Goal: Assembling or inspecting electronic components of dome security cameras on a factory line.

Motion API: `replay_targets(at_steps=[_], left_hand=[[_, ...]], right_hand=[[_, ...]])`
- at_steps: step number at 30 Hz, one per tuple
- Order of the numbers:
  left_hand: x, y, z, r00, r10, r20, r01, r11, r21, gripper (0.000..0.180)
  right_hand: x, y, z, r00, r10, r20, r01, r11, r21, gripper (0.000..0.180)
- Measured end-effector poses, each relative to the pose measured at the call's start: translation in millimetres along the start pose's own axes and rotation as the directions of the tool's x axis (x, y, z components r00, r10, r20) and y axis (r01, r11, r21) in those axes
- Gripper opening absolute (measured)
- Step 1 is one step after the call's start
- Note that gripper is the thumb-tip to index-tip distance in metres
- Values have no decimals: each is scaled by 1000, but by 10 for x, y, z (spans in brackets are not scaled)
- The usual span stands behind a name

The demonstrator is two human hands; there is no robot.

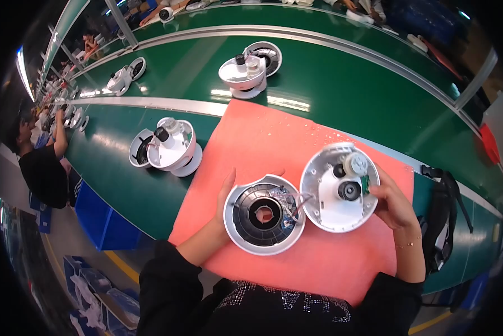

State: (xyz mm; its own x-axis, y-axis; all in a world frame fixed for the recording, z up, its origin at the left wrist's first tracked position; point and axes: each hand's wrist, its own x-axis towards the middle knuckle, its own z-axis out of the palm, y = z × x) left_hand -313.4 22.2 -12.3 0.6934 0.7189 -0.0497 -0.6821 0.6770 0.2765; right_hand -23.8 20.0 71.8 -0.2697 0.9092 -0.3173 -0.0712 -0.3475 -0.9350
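Note:
My left hand (224, 203) is closed round the left side of a white round front shell (233, 239), its fingertips showing behind the upper rim. A black ring-shaped liner (245, 220) with a hole in the middle fills this shell, and a small circuit board (287, 215) sits at its right side. In my right hand (396, 206) is a white round back shell (341, 221), gripped at its right edge. Inside it are a black round part (349, 191) and a pale cylindrical part (355, 164). Thin wires (305, 200) run between the two shells, whose rims meet or nearly meet.
A pink mat (251, 134) lies under my hands on the green bench. Similar opened white units stand left (176, 154), on the green conveyor (241, 78) and farther left (120, 81). A black strap (443, 218) lies right. Another person (44, 168) sits at far left.

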Motion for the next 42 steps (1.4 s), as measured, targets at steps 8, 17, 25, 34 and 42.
replay_targets(at_steps=[8, 17, 25, 34, 42], left_hand=[[-368, -116, -119, 938, 140, -316, -90, 982, 166, 54], [-418, -179, 211, 975, 147, -167, -59, 893, 447, 62], [-408, -213, 492, 973, 213, -90, -108, 764, 636, 70], [-453, -230, 510, 944, 301, -137, -104, 663, 741, 73], [-471, -167, 407, 966, 242, -94, -107, 699, 707, 72]], right_hand=[[-56, 267, 15, 991, 137, -4, -137, 991, -7, 60], [-182, -184, 570, 659, -712, 243, 454, 120, -883, 43], [354, -127, 1174, 666, -466, 583, 670, 29, -742, 14], [348, -189, 1218, 657, -484, 579, 676, 36, -736, 12], [359, -129, 1221, 624, -509, 593, 709, 50, -703, 16]])
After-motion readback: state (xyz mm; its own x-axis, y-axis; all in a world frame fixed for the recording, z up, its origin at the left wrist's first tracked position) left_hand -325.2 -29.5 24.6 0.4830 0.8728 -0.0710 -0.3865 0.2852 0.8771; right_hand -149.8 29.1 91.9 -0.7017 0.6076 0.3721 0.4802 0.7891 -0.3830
